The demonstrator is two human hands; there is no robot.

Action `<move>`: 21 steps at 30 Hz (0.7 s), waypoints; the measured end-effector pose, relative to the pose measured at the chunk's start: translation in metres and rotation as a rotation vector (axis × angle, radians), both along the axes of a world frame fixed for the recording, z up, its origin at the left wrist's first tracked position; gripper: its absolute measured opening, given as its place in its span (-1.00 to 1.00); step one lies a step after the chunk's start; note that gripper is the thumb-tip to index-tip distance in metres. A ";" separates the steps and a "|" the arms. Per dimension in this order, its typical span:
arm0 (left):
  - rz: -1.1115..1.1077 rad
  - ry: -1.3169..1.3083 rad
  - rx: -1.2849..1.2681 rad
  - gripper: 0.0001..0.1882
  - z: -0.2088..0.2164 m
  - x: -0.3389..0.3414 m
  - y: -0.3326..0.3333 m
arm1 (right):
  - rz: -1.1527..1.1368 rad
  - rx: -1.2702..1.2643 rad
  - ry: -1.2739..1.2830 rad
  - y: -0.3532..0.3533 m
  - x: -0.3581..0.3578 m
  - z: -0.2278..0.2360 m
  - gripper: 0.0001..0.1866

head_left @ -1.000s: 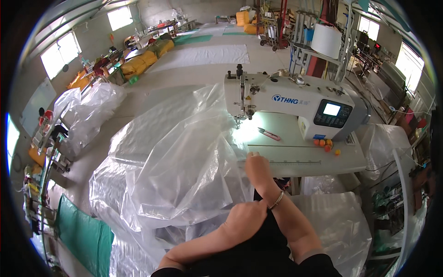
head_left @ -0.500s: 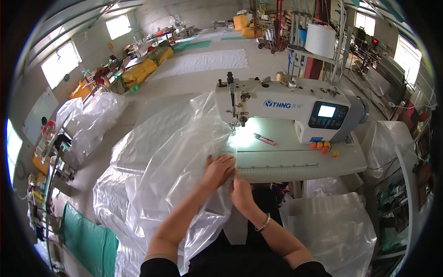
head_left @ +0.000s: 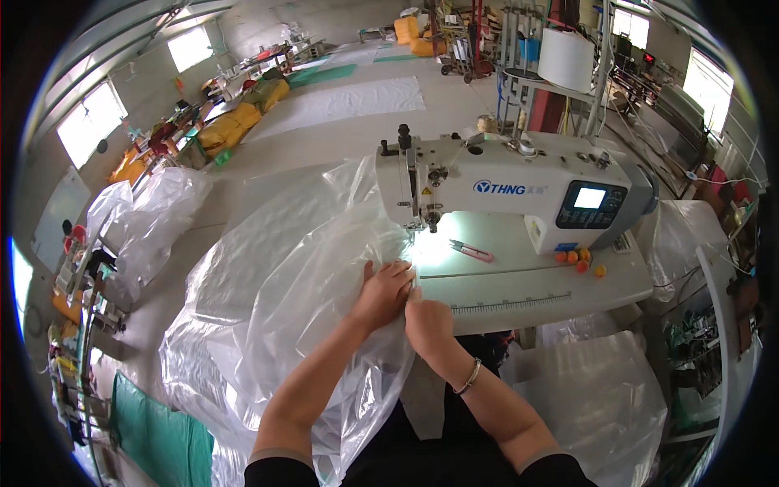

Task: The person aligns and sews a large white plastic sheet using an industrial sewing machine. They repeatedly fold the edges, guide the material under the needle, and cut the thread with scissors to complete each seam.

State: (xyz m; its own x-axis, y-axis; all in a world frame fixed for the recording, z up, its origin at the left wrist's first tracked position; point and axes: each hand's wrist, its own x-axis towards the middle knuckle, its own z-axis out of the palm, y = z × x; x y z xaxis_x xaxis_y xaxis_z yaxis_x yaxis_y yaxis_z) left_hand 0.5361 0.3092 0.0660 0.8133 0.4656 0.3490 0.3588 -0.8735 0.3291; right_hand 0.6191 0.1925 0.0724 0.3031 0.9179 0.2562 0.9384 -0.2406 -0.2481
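A large sheet of clear plastic film [head_left: 284,280] drapes over the left of the sewing table, its right edge running up under the needle area of a white sewing machine [head_left: 503,183]. My left hand [head_left: 383,292] lies flat on the film just in front of the needle, fingers stretched out. Close beside it, my right hand [head_left: 428,325] pinches the film's edge at the front of the table, fingers closed. A lit work lamp glares on the spot by the needle, so the stitching there is hard to make out.
Thread snips [head_left: 471,250] with a pink handle lie on the machine bed [head_left: 503,272]. Several small orange fruits [head_left: 583,266] sit below the control panel. More plastic film [head_left: 592,381] hangs at the right, and a green sheet [head_left: 158,426] covers floor at the left.
Both hands have moved slightly toward the needle with the film edge. The view has shifted a little, so the machine sits lower and further right.
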 end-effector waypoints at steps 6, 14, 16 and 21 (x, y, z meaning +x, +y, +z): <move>0.006 -0.104 0.033 -0.75 -0.006 0.025 0.035 | -0.037 0.027 -0.013 0.035 0.021 -0.006 -0.76; -0.046 -0.030 0.113 -0.66 -0.013 0.020 0.049 | 0.019 0.189 0.155 0.064 0.055 -0.020 -0.80; -0.171 0.112 0.041 -0.55 0.008 0.009 0.024 | 0.061 0.230 0.247 0.056 0.067 -0.023 -0.78; -0.215 0.130 0.056 -0.52 0.017 -0.050 -0.023 | 0.058 0.381 0.494 -0.002 0.028 -0.003 -0.73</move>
